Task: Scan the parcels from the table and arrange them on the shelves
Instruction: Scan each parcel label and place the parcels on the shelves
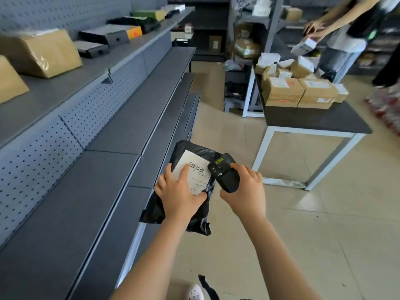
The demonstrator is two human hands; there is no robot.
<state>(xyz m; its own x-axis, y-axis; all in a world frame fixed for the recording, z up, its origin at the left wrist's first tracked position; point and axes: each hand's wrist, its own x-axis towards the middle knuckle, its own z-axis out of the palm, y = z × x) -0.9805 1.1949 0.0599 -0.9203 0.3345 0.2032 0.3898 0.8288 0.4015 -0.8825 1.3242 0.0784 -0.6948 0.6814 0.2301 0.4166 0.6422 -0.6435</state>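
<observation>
While the black parcel (192, 149) is hanging in mid-air just left of the bench (313, 120), its white label (195, 176) is facing up and the barcode (197, 167) is showing near the label's far edge. The left hand (177, 195) is gripping the parcel from the near side, with its fingers lying over the label (one fingertip is sitting right beside the bars). The right hand (244, 191) is wrapping around a dark scanner (224, 174), which is hovering at the label's bench-side edge. I cannot tell whether it is touching the paper.

Judging by this, the scan is happening now and the shelving is not yet done.

Several things are threatening the read:
- The scanner is sitting very close and off to one side, so its beam may be missing part of the code.
- The fingertip may be creeping over the first bars.
- The soft bag is sagging under a one-handed hold, so the label could be wrinkling.
- The parcel could be slipping toward the floor.

Grey shelves (121, 126) are running well left of the bench, mostly bare at the lower tiers. Cardboard parcels (298, 92) are crowding the bench's far end, waiting their turn. Just beyond the bench, another person (346, 29) is handling a white packet (303, 45).
</observation>
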